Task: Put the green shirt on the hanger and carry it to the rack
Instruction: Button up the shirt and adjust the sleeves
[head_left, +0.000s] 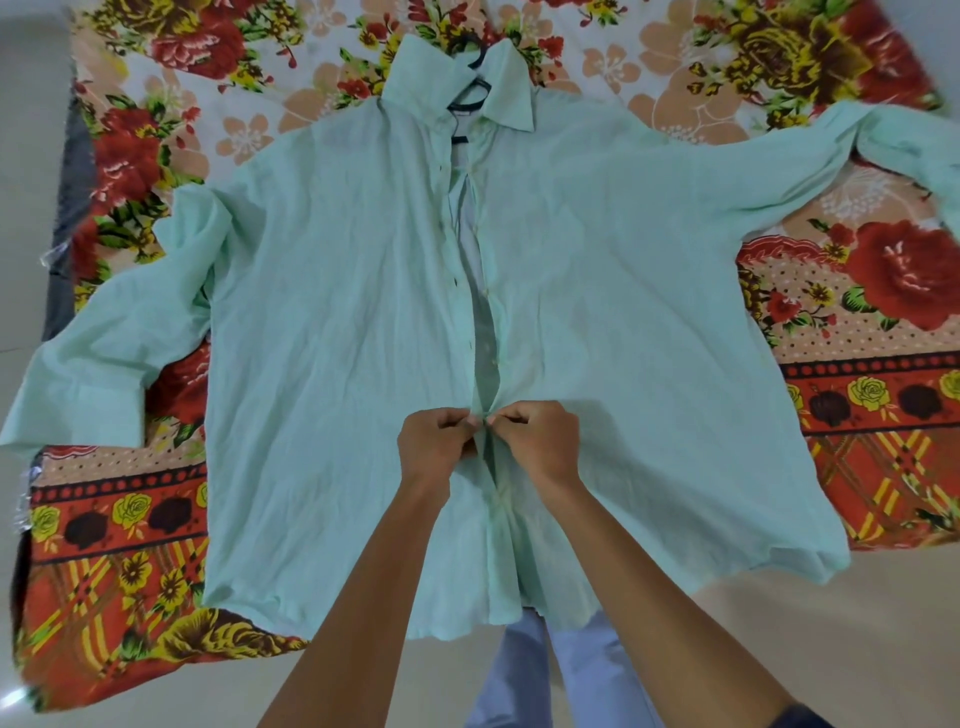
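A pale green shirt (337, 322) is spread front-up on a floral bedsheet (857, 291), sleeves extended to both sides. A black hanger (470, 85) is seen inside the collar. The front edges are pinched together at a lower button by the left hand (436, 441) and right hand (540, 439).

Single head view — looks steeply down, close over floral bedsheet (857, 364), wide-angle.

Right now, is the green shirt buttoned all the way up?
No, the green shirt gapes open from collar to the hands, showing the black hanger.
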